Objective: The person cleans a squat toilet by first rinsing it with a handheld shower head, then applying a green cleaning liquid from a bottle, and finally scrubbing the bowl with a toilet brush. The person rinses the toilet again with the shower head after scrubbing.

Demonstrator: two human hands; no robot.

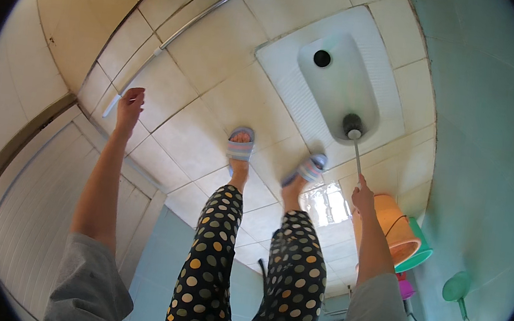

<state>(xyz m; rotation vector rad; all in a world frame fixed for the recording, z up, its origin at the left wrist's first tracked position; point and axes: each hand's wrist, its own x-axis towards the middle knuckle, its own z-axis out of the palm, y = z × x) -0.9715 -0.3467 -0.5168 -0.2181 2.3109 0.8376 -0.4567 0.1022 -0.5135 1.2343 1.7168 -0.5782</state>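
In my right hand [363, 196] is the handle of a toilet brush [352, 124]; my fingers are closed round it. The dark bristle head rests at the near end of the bowl of a white squat toilet [399, 100], far from the round drain hole [322, 58]. My left hand [130, 101] hangs out to the left with its fingers loosely curled and nothing seen in it. In the picture it overlaps the lower end of a long metal pole [192, 22] by the left edge of the tiled floor.
Orange [392, 228] and green [419, 255] buckets stand at the right beside my right forearm. A green dipper [456, 287] hangs by the blue wall. A white door [46, 212] is at the left. My slippered feet [241, 143] are on the tiles between the door and the toilet.
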